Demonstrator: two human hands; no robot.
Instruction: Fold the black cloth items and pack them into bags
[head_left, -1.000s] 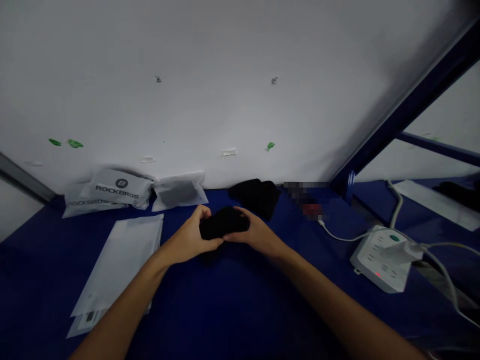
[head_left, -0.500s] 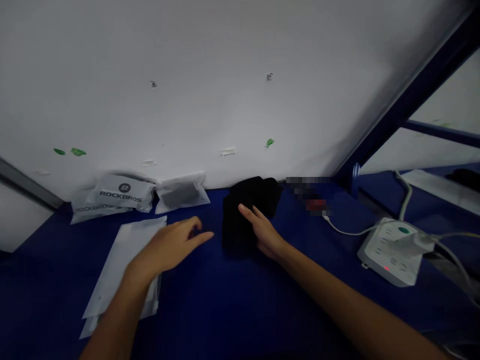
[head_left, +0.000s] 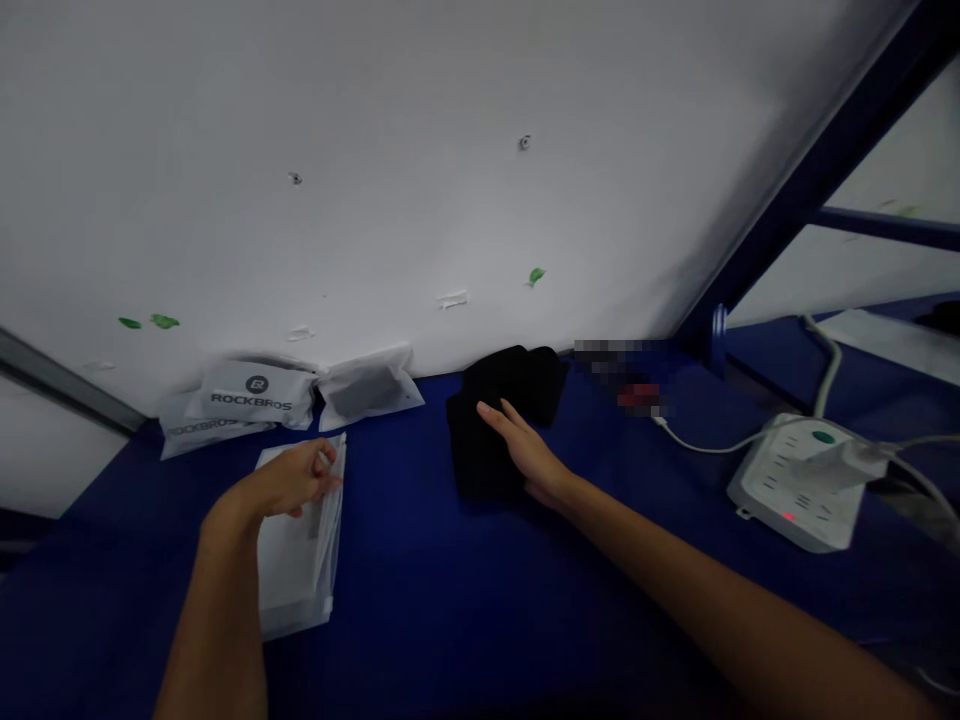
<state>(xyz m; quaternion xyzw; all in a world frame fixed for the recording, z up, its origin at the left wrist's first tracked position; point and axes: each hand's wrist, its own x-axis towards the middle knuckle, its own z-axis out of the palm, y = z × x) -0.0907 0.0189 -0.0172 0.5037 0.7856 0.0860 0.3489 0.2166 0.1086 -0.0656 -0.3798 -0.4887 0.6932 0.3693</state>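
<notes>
A dark, soft bundle of black folded fabric (head_left: 487, 455) lies on the blue tabletop near the wall. My right hand (head_left: 529, 450) grips its right side, thumb on top and the other fingers partly hidden. Another fold of black fabric (head_left: 536, 380) rises behind it; I cannot tell whether it is one piece. Over to the left, a stack of frosted clear zip bags (head_left: 296, 575) lies flat. My left hand (head_left: 296, 480) is over the upper part of the stack, its fingers curled in on the top bag by the right edge. My forearm hides the stack's left side.
White packed ROCKBROS pouches (head_left: 251, 395) and a frosted pouch with dark contents (head_left: 367, 388) lean by the wall (head_left: 405, 200). A white power strip (head_left: 799, 485) with cables stands at the right, below a blue metal frame (head_left: 810, 190).
My left hand has moved left, from beside the fabric to the zip bags, and its fingers have curled in. My right hand stays on the black fabric. The view has shifted slightly.
</notes>
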